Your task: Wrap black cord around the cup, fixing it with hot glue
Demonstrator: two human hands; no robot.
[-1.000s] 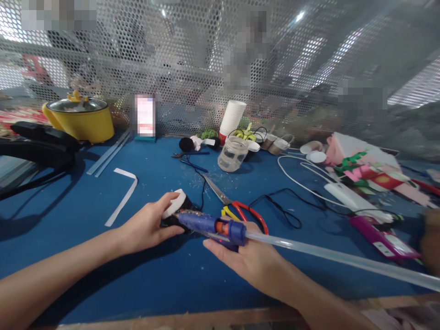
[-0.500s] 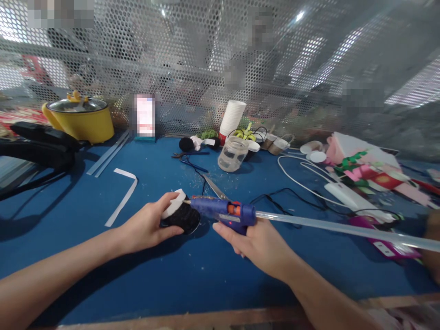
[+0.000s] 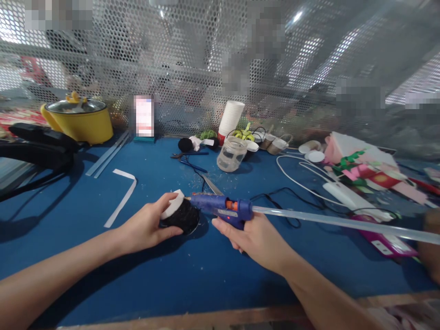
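Observation:
A small white paper cup [image 3: 184,217], mostly covered by a black fuzzy wrap, lies tilted on the blue table. My left hand [image 3: 153,223] grips it from the left, thumb below and fingers above. My right hand [image 3: 256,238] is wrapped round the handle of a blue hot glue gun [image 3: 220,205], whose red light glows. The gun's nozzle points left at the border between white and black, at or very near the surface. Out of its back runs a long clear glue stick [image 3: 330,222]. Scissors [image 3: 213,185] lie partly hidden behind the gun.
A bent white strip [image 3: 124,197] lies left of the cup. Behind are pliers [image 3: 189,158], a clear jar [image 3: 232,154] and stacked paper cups [image 3: 231,117]. Black and white cables, a power strip [image 3: 354,199] and paper flowers [image 3: 371,169] occupy the right; a yellow pot [image 3: 82,121] stands back left.
The glue gun has tilted and shifted very slightly, its back end moving a little left and up. The cup stays in my left hand, turned a touch. The view has shifted slightly.

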